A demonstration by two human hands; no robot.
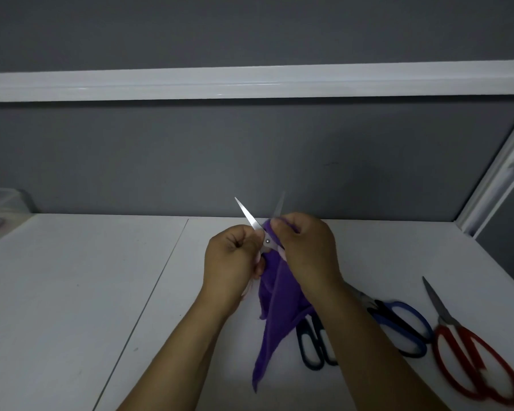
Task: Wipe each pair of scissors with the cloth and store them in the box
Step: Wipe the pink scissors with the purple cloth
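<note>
Above table (72,292) | left hand (235,258) grips open scissors (267,241); right hand (307,250) pinches purple cloth (275,292) round one blade | I fear cloth slipping (cut fingers).

Four pairs of scissors: silver-bladed pair (267,241), black-handled pair (299,341), blue-handled pair (398,325), red-handled pair (474,362). One purple cloth (275,295); one clear plastic box (3,203).

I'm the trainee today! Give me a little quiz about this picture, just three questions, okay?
1. True or false: the scissors in the left hand are open.
2. What colour is the cloth in the right hand? A green, B purple, C yellow.
3. Fill in: ___ other pairs lie on the table.
Key: 1 true. 2 B. 3 three: the black-handled pair, the blue-handled pair and the red-handled pair.
</note>
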